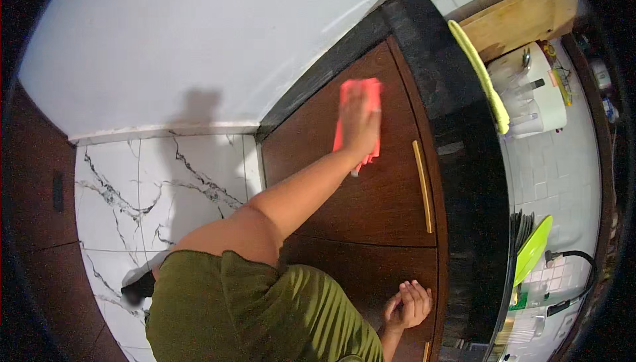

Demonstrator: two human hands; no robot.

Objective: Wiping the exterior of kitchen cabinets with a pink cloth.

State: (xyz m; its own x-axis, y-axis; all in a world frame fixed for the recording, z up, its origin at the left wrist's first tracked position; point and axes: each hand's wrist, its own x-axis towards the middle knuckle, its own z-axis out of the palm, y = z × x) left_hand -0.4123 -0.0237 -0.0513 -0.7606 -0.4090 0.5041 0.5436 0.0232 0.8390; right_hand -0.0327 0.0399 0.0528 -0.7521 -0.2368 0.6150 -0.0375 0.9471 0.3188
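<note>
My left hand (360,126) presses a pink cloth (368,89) against a dark brown wooden cabinet door (318,128). The hand is blurred, and the cloth sticks out past the fingers and below the wrist. A long gold handle (423,186) runs along the door's edge, apart from the cloth. Lower in the view, my right hand (411,305) is at the neighbouring brown cabinet front (343,267), its fingers loosely curled with nothing seen in them. Whether it touches the wood cannot be told. The olive-green shirt covers my torso and hides the right upper arm.
A black stone countertop (472,193) edges the cabinets. On it are a yellow cloth (479,76), wooden boards (512,16), a white holder (551,108) with clear glasses, and a green plate (534,250). A white wall (174,49) meets the marble-patterned floor (114,173). Another brown cabinet (42,173) stands opposite.
</note>
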